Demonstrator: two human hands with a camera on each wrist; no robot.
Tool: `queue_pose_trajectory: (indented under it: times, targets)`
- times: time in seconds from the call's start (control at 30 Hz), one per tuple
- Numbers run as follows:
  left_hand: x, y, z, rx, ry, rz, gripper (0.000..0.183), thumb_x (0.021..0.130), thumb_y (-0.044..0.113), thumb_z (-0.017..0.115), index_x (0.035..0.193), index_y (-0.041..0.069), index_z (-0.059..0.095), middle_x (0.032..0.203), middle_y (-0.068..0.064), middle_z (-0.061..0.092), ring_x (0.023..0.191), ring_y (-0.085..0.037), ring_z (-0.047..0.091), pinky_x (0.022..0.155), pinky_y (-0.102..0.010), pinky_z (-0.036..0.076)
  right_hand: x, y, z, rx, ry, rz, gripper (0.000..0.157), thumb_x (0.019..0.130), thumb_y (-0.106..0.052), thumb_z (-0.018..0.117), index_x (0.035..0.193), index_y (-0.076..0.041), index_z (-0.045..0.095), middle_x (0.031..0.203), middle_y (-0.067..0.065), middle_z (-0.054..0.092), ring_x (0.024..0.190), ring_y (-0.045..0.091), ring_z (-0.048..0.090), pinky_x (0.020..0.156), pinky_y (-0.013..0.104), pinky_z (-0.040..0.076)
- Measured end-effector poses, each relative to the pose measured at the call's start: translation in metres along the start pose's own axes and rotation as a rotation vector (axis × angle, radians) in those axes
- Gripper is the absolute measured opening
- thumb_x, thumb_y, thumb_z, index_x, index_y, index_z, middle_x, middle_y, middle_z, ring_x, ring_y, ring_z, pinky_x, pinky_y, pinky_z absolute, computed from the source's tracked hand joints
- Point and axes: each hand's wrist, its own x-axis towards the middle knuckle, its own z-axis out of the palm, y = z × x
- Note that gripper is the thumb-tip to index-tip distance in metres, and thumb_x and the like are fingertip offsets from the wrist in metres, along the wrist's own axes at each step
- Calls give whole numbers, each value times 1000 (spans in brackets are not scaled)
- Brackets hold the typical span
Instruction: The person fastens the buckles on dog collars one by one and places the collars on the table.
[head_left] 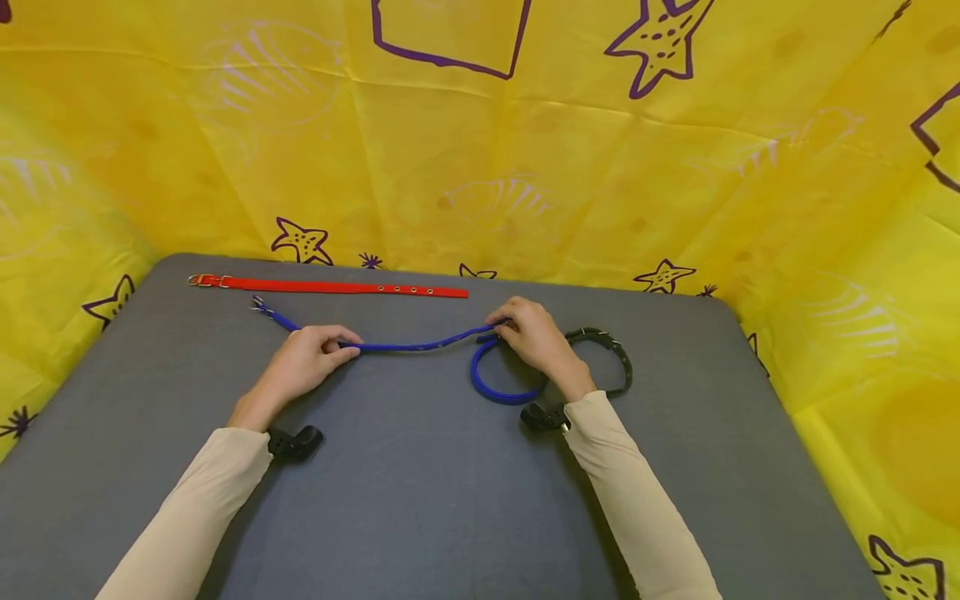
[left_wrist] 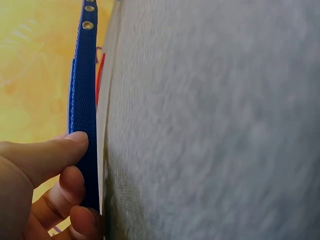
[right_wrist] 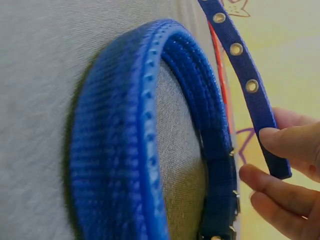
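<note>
A blue collar [head_left: 408, 347] with metal eyelets stretches between the two hands, slightly sagging. My left hand [head_left: 306, 360] pinches it near the buckle end, thumb on one face and fingers behind, as the left wrist view shows; the metal buckle [head_left: 259, 305] pokes out beyond that hand. At the other end my right hand [head_left: 536, 337] pinches the strap close to its tip, just past the eyelets [right_wrist: 251, 86]. Below the right hand a second blue collar [head_left: 504, 397] stands on edge, curved into a loop, partly hidden by the hand and wrist.
A red collar [head_left: 300, 287] with eyelets lies straight along the back of the grey table [head_left: 420, 500]. To the right, a dark looped collar [head_left: 626, 362] sits partly behind the right forearm. Yellow patterned cloth [head_left: 420, 167] hangs around the table's back and sides.
</note>
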Motion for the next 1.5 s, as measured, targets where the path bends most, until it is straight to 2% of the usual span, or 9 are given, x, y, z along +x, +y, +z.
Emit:
queue_pose_trajectory:
  times: [0.2,0.43,0.7,0.8,1.03,1.17,1.3,1.5]
  targets:
    - [-3,5,6,-5,-14,8,14,93,18,70,106,13,74,66,-2,61,61,-14,50,58,-26,37,-17,-2,-9,75,59,-42,14,94,-3,65,102,-6,75,103,10,67,101,26,65,89,39,53]
    - [-9,18,15,-9,-45,16,14,93,19,70,105,16,75,67,0,62,61,-12,50,57,-26,37,-38,0,-20,159,57,-29,13,93,1,65,100,-4,75,101,11,65,99,26,65,90,39,55]
    - [-16,40,20,28,-72,43,13,91,21,72,104,19,76,64,4,58,59,-10,48,55,-25,35,-64,6,-36,160,29,-2,13,93,-2,66,102,-7,74,100,8,65,93,21,65,80,34,53]
    - [-17,42,21,57,-78,48,17,92,24,71,106,17,75,64,5,56,58,-10,48,55,-26,35,-70,8,-39,154,29,9,13,93,0,66,102,-6,73,102,10,66,97,25,66,85,38,54]
    - [-16,30,16,95,-38,10,20,95,26,68,109,14,74,64,4,56,58,-11,48,54,-27,35,-81,18,-43,156,33,22,12,93,-1,66,102,-5,72,102,10,68,99,26,65,89,42,54]
    - [-13,21,9,78,-25,-20,24,97,28,65,113,11,71,66,2,58,59,-13,49,55,-28,36,-86,24,-47,156,26,36,12,93,0,65,103,-4,71,102,10,68,99,26,64,89,43,54]
    - [-10,11,2,56,-10,-78,30,98,29,63,120,8,67,70,-2,59,59,-15,49,56,-29,37,-90,30,-50,154,20,48,12,93,0,65,103,-3,71,104,11,67,100,29,64,88,45,54]
    - [-10,-1,-5,-4,93,-175,55,100,38,57,137,-3,48,69,-6,57,58,-17,47,56,-30,36,-96,38,-56,171,38,81,11,94,-1,64,104,-4,69,107,13,65,99,29,63,86,44,54]
